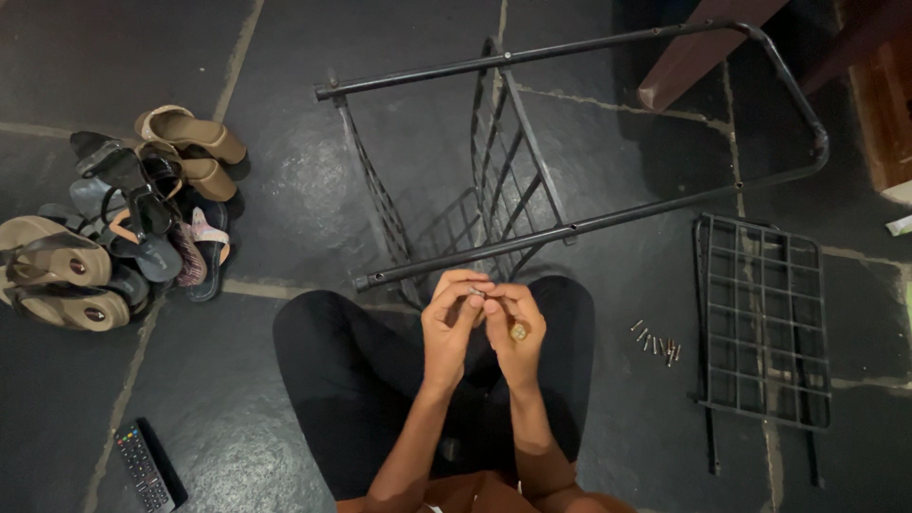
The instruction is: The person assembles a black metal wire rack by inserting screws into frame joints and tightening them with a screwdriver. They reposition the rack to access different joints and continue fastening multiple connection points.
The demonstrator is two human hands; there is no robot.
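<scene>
Both hands pinch a small screw.
Left hand [449, 323] and right hand [513, 328] close fingertips on the screw [478, 293], just below the metal rack frame [570, 228] on dark stone floor [285, 209].

— What sits between the fingertips of the left hand [454, 318] and right hand [513, 328]?
— A small metal piece [478, 293], too tiny to identify; the fingers cover most of it.
— And the screws [655, 342] on the floor [285, 199]?
— Too small to count.
— The remote control [144, 467]?
— Cut off by the bottom edge, as are both forearms. The wooden furniture [693, 52] runs off the top.
</scene>
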